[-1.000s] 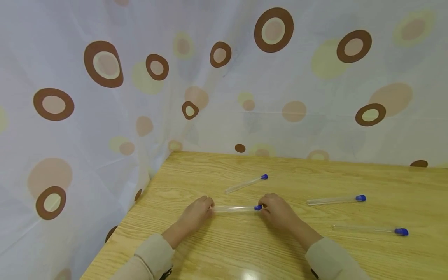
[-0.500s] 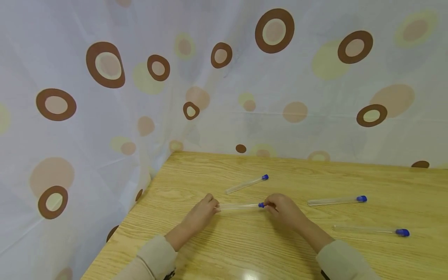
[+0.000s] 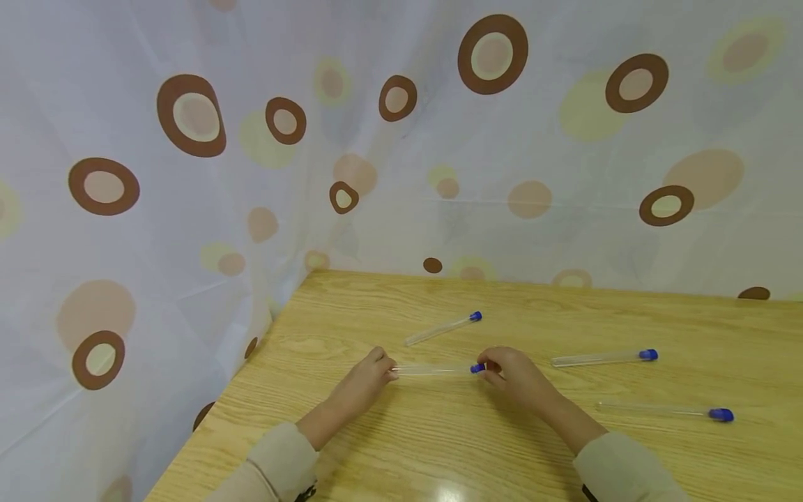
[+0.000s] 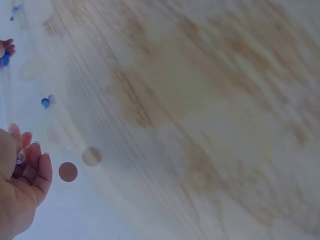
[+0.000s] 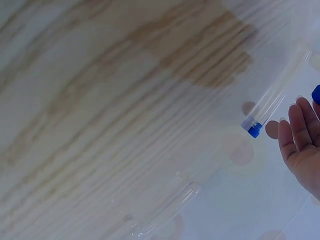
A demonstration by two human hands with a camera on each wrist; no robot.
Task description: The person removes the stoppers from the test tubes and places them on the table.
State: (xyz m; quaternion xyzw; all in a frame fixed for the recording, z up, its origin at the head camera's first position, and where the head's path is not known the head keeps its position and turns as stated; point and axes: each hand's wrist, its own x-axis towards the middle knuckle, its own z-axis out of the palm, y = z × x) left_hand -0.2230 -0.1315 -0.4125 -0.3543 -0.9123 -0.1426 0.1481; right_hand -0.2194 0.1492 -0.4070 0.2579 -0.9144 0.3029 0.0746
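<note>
A clear test tube (image 3: 433,369) with a blue cap (image 3: 478,368) lies level between both hands, close over the wooden table (image 3: 389,446). My left hand (image 3: 360,385) pinches its plain end, and the tube's tip (image 4: 20,158) shows between the fingers in the left wrist view. At the other end, the thumb and fingertips of my right hand (image 3: 519,380) grip the cap. The right wrist view catches that blue cap (image 5: 316,94) at its edge, beside the right hand (image 5: 302,145).
Behind the hands lies another capped test tube (image 3: 442,329). To the right are two more, an upper tube (image 3: 602,359) and a lower tube (image 3: 659,409), caps pointing right. A patterned curtain (image 3: 401,160) borders the table's back and left.
Both hands have shifted slightly right with the test tube between them, the right hand a little more than the left. The other tubes have stayed put.
</note>
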